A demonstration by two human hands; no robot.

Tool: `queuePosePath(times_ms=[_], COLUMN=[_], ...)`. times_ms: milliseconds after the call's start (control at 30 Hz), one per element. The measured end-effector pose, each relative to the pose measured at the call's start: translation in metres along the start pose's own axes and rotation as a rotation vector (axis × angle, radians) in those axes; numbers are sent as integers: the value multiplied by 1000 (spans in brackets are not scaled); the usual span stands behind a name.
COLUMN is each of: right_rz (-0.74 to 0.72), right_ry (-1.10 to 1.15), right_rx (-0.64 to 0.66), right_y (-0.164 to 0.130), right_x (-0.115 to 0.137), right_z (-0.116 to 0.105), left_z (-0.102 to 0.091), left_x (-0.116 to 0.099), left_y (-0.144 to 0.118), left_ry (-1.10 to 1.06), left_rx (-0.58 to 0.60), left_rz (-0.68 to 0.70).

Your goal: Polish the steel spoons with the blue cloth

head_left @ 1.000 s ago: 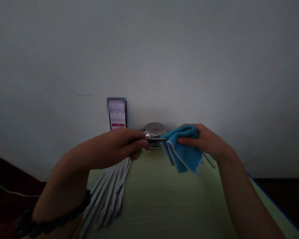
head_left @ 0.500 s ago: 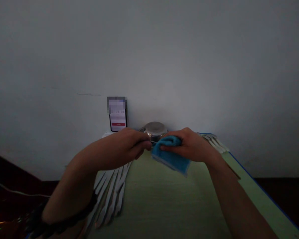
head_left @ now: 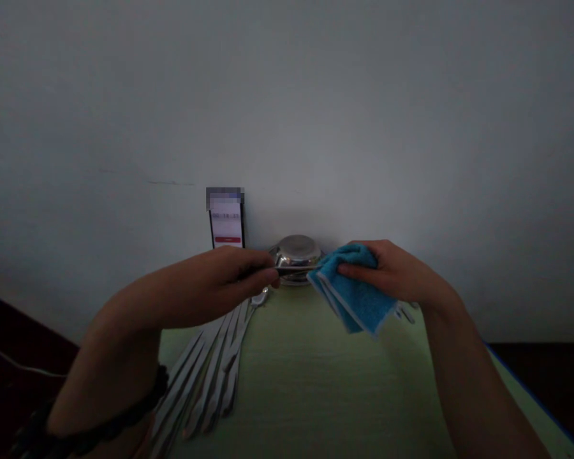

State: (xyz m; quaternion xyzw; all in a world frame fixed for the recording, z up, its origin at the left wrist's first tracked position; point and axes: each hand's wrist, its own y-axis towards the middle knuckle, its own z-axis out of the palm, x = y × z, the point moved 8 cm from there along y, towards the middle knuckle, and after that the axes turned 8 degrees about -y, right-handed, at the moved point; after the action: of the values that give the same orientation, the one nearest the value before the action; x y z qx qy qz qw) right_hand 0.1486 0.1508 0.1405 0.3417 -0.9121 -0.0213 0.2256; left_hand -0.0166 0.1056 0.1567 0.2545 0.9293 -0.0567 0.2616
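My left hand is closed, its thumb and fingers pinching one end of a thin metal utensil. The utensil points level to the right and its far end goes into a blue cloth, so its head is hidden. Folded round that end, the cloth is gripped by my right hand, thumb in front, with loose corners hanging below. Under my left forearm several pieces of metal cutlery lie fanned out on the green table, a spoon among them.
A shiny upturned metal bowl sits at the back, near the wall. Left of it a phone leans upright. More cutlery shows partly behind my right hand. The table's blue edge runs down the right.
My right hand and the cloth have moved right, away from my left hand, baring more of the utensil. My left hand has shifted slightly left.
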Motion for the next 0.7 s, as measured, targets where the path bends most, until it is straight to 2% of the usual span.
queuePosePath(times_ms=[333, 700], right_rz=[-71, -69], right_ry=[4, -36], right_rx=[-16, -27], right_y=[1, 2], right_x=[27, 37], right_z=[-3, 2], left_z=[-1, 0], left_x=[-2, -5], left_y=[6, 7], left_ry=[76, 69], left_rx=[3, 12], left_rz=[-56, -39])
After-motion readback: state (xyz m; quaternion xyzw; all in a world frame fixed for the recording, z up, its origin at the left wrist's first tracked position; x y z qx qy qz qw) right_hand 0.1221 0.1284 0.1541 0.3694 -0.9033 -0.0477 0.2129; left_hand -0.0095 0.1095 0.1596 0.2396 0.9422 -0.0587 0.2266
